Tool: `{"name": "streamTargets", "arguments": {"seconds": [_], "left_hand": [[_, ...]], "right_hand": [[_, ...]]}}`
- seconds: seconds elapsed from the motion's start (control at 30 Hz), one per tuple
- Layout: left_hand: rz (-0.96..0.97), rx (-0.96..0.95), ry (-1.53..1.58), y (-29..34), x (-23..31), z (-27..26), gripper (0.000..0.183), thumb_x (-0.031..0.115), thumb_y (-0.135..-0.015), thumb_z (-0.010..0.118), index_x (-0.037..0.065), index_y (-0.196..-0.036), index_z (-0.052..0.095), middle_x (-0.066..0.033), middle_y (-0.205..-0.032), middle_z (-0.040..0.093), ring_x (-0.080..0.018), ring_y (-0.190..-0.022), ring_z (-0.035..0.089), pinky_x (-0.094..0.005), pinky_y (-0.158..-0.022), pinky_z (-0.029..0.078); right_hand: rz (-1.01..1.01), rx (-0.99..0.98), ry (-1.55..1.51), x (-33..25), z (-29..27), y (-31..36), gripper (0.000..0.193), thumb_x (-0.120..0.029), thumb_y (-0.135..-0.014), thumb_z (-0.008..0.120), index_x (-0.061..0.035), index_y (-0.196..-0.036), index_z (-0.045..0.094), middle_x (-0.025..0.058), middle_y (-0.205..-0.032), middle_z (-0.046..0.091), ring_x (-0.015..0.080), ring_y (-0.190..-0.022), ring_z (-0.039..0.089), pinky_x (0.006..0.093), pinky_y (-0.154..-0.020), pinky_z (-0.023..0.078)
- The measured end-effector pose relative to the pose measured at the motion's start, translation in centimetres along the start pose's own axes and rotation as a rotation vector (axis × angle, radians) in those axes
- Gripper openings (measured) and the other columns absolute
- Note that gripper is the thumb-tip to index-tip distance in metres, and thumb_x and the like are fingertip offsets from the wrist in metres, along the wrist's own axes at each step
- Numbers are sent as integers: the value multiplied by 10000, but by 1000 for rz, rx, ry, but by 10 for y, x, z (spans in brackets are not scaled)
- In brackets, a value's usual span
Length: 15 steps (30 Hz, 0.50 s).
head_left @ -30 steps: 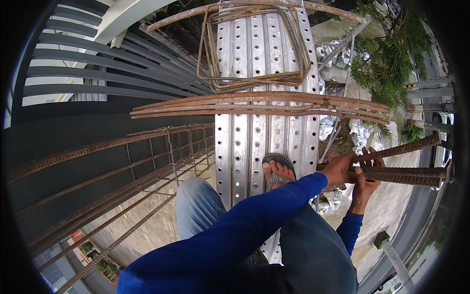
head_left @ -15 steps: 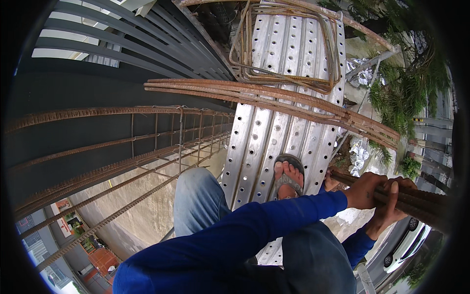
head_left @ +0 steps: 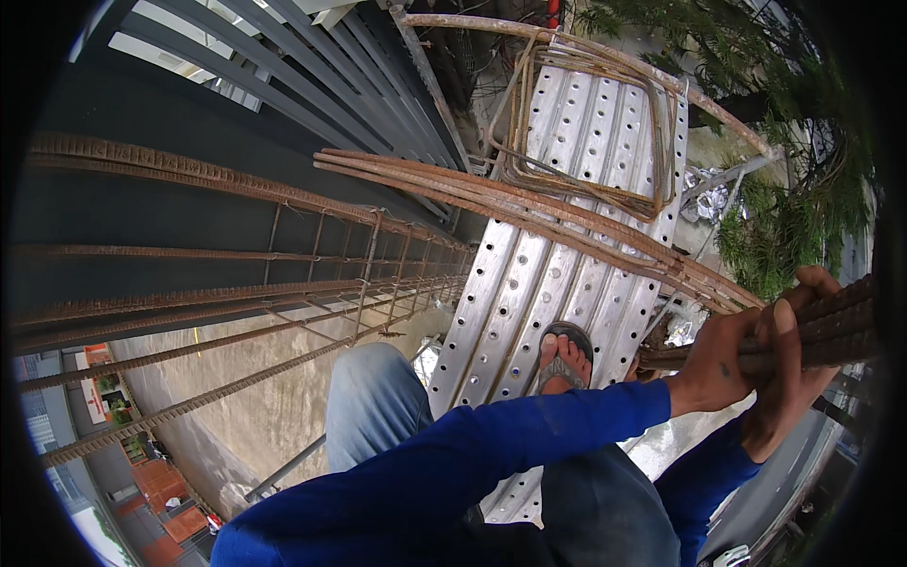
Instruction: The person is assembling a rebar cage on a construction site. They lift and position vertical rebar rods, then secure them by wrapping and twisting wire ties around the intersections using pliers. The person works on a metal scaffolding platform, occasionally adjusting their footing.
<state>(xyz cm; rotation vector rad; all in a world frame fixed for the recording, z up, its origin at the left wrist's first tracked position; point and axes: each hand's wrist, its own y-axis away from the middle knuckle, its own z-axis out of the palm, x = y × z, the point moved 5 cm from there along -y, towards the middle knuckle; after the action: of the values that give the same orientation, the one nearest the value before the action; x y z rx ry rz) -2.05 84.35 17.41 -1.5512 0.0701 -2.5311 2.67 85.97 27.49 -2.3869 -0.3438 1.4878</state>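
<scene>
At the right, my left hand (head_left: pixel 715 367) is closed round a bundle of rusty ribbed rebar (head_left: pixel 839 321). My right hand (head_left: pixel 792 386) grips the same bundle close beside it, its fingers wrapped up over the bars. My left forearm crosses in front of my body, and the bundle's far right end runs into the dark rim. Just ahead, several long rebar rods (head_left: pixel 529 210) lie across the perforated metal plank (head_left: pixel 501 312). Beyond them, bent rectangular rebar stirrups (head_left: pixel 576 180) rest stacked on the plank.
A tied rebar cage (head_left: pixel 368 274) stretches along the left, beside a dark wall (head_left: pixel 151 198) and grey slats. My sandalled foot (head_left: pixel 564 359) is on the plank, high above the ground. A rusty scaffold pipe (head_left: pixel 718 109) and green branches (head_left: pixel 784 217) border the right.
Both hands have moved slightly with the rebar bundle, which now sits higher at the right edge. My view has turned, so the plank and cage appear tilted and shifted.
</scene>
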Motion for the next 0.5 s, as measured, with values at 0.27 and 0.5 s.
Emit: {"name": "streamTargets", "arguments": {"seconds": [0.27, 0.5], "left_hand": [[145, 167, 14, -32, 72, -52, 255, 21, -781, 670, -32, -1022, 604, -198, -919, 683, -246, -944, 668, -362, -777, 493], [37, 97, 119, -64, 99, -83, 318, -24, -775, 694, -63, -1064, 567, -162, -1012, 643, -146, -1026, 555, -328, -814, 472]], "right_hand": [[-234, -225, 204, -80, 76, -55, 470, -194, -795, 699, 4, -1211, 604, 3, -781, 500, 91, -651, 495, 244, -618, 386], [-267, -423, 83, -115, 127, -84, 461, -287, -799, 708, -24, -1172, 637, 40, -902, 596, 136, -852, 567, 296, -801, 436]]}}
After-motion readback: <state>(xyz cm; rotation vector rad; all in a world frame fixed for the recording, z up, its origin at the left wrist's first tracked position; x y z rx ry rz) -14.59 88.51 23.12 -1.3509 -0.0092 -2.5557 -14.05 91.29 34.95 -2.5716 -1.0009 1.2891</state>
